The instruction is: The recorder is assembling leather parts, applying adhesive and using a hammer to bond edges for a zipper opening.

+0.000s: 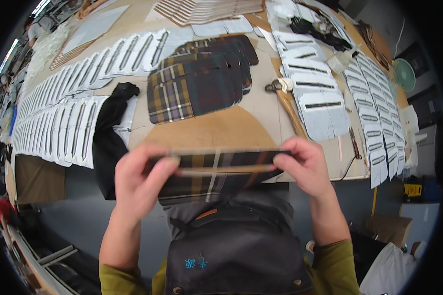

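Stretched between my two hands is a plaid fabric piece [202, 186], dark with yellow, white and reddish stripes. My left hand [145, 174] pinches its upper left end between thumb and fingers. At the upper right end, my right hand [300, 164] grips it the same way. A narrow lengthwise gap or fold runs along the top of the piece, between the hands. The lower part hangs past the table's near edge, in front of my dark apron [236, 255]. Just beyond, overlapping plaid panels [197, 88] lie stacked on the table.
Rows of white pieces with dark slits cover the left [74, 123] and right [320, 98] of the table. Black cloth [110, 132] drapes over the near edge. A hammer-like wooden-handled tool [291, 110] and scissors [354, 142] lie to the right. A green fan [403, 74] stands beyond.
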Tool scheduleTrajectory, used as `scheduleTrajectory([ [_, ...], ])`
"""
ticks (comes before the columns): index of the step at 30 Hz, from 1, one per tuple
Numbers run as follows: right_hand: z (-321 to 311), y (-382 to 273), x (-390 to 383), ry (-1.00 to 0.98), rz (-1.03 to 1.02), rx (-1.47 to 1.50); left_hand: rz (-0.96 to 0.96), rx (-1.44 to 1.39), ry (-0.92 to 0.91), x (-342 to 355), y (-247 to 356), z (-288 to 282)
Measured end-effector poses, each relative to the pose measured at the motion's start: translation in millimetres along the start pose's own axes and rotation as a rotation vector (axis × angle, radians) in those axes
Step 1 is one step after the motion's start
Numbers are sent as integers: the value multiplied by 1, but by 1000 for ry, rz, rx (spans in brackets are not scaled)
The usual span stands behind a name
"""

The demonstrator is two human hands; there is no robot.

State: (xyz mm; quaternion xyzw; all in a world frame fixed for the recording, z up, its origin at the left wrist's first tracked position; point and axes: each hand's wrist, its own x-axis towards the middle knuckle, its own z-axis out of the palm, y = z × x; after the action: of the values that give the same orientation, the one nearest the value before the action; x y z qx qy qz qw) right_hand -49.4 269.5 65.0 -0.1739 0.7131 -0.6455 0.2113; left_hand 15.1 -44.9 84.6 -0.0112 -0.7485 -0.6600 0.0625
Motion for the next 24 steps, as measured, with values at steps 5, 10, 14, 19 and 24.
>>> scheduleTrajectory([
  [5, 4, 46, 43, 218, 13, 102, -180, -25, -96, 51, -67, 3],
  [10, 10, 55, 43, 313, -15, 128, -274, -218, -40, 45, -70, 11],
  [14, 10, 59, 43, 355, -58, 164, -211, -213, -53, 44, -81, 13],
  [19, 11, 62, 40, 376, -64, 249, -217, -243, -26, 44, -84, 14],
  [24, 15, 58, 41, 367, -36, 300, -207, -222, 27, 42, -85, 12],
])
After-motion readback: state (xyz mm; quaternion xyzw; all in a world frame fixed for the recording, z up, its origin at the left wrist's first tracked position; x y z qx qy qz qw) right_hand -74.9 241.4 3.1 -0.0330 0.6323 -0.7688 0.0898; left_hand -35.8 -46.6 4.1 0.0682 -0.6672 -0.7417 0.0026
